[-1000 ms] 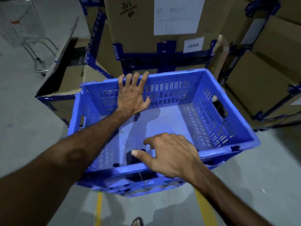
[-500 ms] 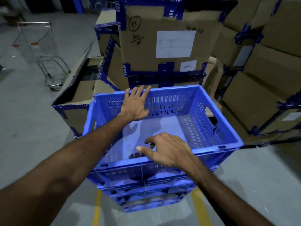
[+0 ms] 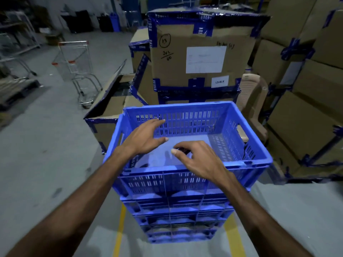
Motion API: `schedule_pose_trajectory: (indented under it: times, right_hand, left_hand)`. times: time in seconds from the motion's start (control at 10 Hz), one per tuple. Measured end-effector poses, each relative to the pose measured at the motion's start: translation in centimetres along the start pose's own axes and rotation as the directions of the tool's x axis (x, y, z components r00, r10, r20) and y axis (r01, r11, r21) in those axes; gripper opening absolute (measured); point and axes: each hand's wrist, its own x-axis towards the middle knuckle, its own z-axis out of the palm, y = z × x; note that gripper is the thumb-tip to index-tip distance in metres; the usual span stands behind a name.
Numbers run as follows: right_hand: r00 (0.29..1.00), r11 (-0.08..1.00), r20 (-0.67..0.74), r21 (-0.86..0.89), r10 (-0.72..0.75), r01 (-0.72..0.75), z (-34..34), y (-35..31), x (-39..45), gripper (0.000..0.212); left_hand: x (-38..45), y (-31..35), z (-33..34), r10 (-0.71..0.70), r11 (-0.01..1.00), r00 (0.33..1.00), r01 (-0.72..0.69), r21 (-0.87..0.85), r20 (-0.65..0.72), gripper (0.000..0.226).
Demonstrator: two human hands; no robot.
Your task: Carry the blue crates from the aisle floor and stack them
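A stack of several blue slotted crates (image 3: 174, 216) stands on the aisle floor right in front of me. The top blue crate (image 3: 246, 138) is empty and sits level on the stack. My left hand (image 3: 146, 138) hovers over the crate's inside, fingers stretched toward the far wall, holding nothing. My right hand (image 3: 196, 158) hangs above the near rim with fingers loosely bent and empty. Neither hand grips the crate.
Taped cardboard boxes (image 3: 200, 52) tower just behind the stack, more boxes (image 3: 311, 89) line the right. An open box (image 3: 111, 108) sits at the left rear, a beige plastic chair (image 3: 254, 101) behind the crate. A wire shopping trolley (image 3: 78, 64) stands left. Yellow floor lines (image 3: 118, 229) run underneath.
My left hand came off the far wall and pulled back over the crate's middle. My right hand lifted off the near rim. The view has risen, showing more of the stack below.
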Motion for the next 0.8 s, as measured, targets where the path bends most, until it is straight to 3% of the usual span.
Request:
schedule_pose_trajectory:
  times: [0.2,0.4,0.6,0.8]
  right_hand:
    - [0.982,0.996,-0.187,0.085,0.023,-0.007,-2.1,3.2,-3.4,0.04]
    - [0.904,0.998,-0.425,0.005,-0.049,0.056,-2.1,5.4,-7.3,0.031]
    - [0.857,0.997,-0.514,0.04,-0.042,0.073,-1.0,5.7,-12.3,0.025]
    - [0.873,0.999,-0.486,0.025,0.03,-0.02,0.5,6.1,-16.6,0.028]
  left_hand:
    - [-9.7,2.4,1.1,-0.02,0.999,0.986,0.012,-0.048,-0.166,0.064]
    - [-16.6,4.0,3.6,0.013,0.997,0.919,0.02,0.078,-0.395,0.052]
    - [-21.0,5.9,6.8,-0.032,0.993,0.908,0.075,0.087,-0.417,0.055]
    - [-23.5,6.7,9.5,-0.044,0.998,0.936,0.055,0.02,-0.348,0.057]
